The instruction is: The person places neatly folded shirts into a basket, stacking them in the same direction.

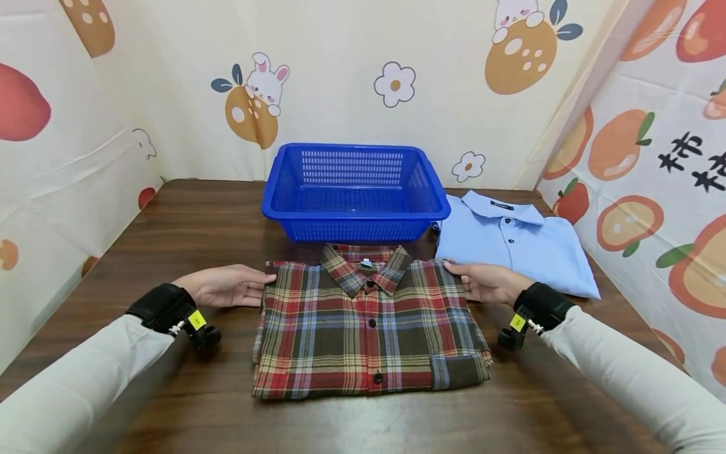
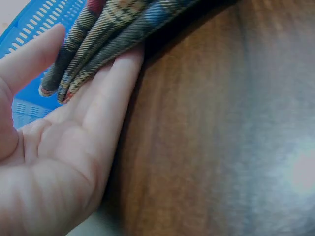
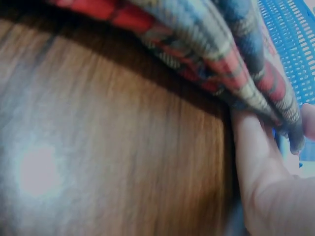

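Pinching the upper sides of the multicoloured plaid cloth shirt (image 1: 340, 328) with my left hand (image 1: 229, 287) and right hand (image 1: 488, 282), I judge folding done; it lies before the blue plastic basket (image 1: 351, 215), its uneven right edge perhaps left to tidy.

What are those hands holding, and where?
A folded plaid shirt, held near its shoulder corners: left hand at one, right hand at the other.

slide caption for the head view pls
Left hand and right hand hold a folded plaid shirt by its sides, in front of a blue basket, a light blue shirt nearby.
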Motion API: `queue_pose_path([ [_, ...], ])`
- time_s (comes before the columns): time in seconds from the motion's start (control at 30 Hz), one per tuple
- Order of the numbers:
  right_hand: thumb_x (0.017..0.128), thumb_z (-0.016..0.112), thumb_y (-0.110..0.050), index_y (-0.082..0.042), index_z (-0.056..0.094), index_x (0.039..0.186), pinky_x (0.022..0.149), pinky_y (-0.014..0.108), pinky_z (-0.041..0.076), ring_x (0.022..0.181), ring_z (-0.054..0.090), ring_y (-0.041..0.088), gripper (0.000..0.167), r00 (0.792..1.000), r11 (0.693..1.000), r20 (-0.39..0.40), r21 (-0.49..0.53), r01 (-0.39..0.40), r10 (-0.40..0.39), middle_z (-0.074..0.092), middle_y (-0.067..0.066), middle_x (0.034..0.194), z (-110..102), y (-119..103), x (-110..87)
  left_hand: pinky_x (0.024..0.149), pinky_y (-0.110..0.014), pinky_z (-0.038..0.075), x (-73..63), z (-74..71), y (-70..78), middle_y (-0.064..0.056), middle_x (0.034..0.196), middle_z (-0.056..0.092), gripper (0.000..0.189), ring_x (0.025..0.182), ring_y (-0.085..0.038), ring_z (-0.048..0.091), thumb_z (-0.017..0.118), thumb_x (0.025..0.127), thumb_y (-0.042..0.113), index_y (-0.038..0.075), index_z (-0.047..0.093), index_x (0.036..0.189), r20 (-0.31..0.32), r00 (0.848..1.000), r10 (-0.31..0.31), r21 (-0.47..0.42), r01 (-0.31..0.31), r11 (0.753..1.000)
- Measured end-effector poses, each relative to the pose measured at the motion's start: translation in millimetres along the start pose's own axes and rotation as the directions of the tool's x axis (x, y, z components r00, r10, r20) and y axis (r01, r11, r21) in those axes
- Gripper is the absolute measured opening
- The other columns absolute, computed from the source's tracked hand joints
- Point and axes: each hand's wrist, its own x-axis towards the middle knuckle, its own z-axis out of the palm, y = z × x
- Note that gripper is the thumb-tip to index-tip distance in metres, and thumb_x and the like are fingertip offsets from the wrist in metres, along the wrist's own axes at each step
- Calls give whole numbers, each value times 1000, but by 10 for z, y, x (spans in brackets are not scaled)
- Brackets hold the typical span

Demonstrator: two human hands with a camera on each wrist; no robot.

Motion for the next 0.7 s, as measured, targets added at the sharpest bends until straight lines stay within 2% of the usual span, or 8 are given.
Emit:
queue_pose_path([
  [0.1, 106, 41, -31, -10, 54, 117, 91, 35, 49, 98, 63, 18, 27, 999, 998, 45, 57, -8, 6, 65, 7, 105, -34, 17, -23, 99, -36, 45, 5, 5, -26, -13, 119, 63, 35, 111, -22, 60, 39, 106, 14, -8, 49, 132, 42, 999, -5, -23, 6, 1000],
  [0.23, 106, 38, -34, -11, 61, 110, 91, 35, 50, 99, 63, 19, 32, 995, 992, 101, 120, -30, 17, 66, 8, 107, -56, 41, -45, 101, -39, 43, -4, 4, -54, -15, 123, 61, 45, 115, -24, 58, 37, 107, 16, -12, 32, 143, 70, 998, -8, -42, 11, 999],
  [0.33, 107, 35, -33, -10, 61, 109, 91, 35, 50, 100, 63, 20, 36, 990, 985, 137, 170, -41, 18, 65, 9, 108, -67, 70, -58, 102, -39, 41, -13, 8, -73, -15, 124, 60, 49, 116, -25, 58, 37, 107, 17, -12, 26, 145, 78, 997, 3, -64, 2, 998],
  [0.57, 108, 26, -35, -6, 52, 120, 97, 40, 46, 108, 60, 26, 42, 967, 961, 252, 274, -40, -32, 60, 16, 116, -96, 148, -82, 105, -42, 37, -42, 53, -130, -17, 126, 59, 42, 118, -28, 56, 33, 108, 17, -6, 27, 143, 125, 992, 31, -209, -4, 978],
  [0.7, 107, 23, -38, -6, 45, 127, 99, 39, 44, 112, 58, 26, 43, 956, 954, 286, 297, -28, -61, 58, 15, 120, -95, 176, -104, 107, -43, 36, -48, 97, -153, -16, 127, 57, 47, 120, -28, 54, 31, 109, 20, -6, 18, 145, 159, 985, 63, -232, -25, 972],
])
